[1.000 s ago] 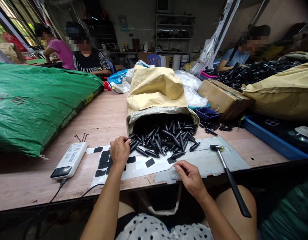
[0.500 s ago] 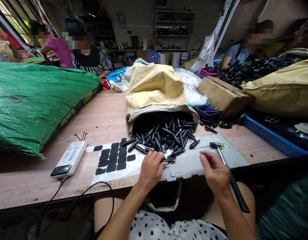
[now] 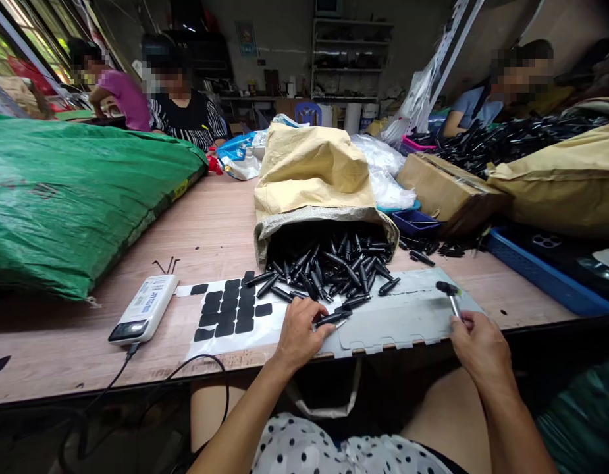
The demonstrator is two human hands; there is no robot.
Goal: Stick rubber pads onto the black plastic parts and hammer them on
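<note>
Left hand: fingers pinching a tube; a slack hold could let it roll!
Right hand: fingers round the hammer; poor aim might bruise.

Just left of the cardboard box stands a dark-blue tray; a blue basket stands right of the box, nearer. White plastic bags lie left of it, a green sack and power bank well left.

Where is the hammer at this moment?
In the head view, the hammer is right of centre, gripped in the right hand, its head seen against the grey sheet, left of the blue basket.
</note>
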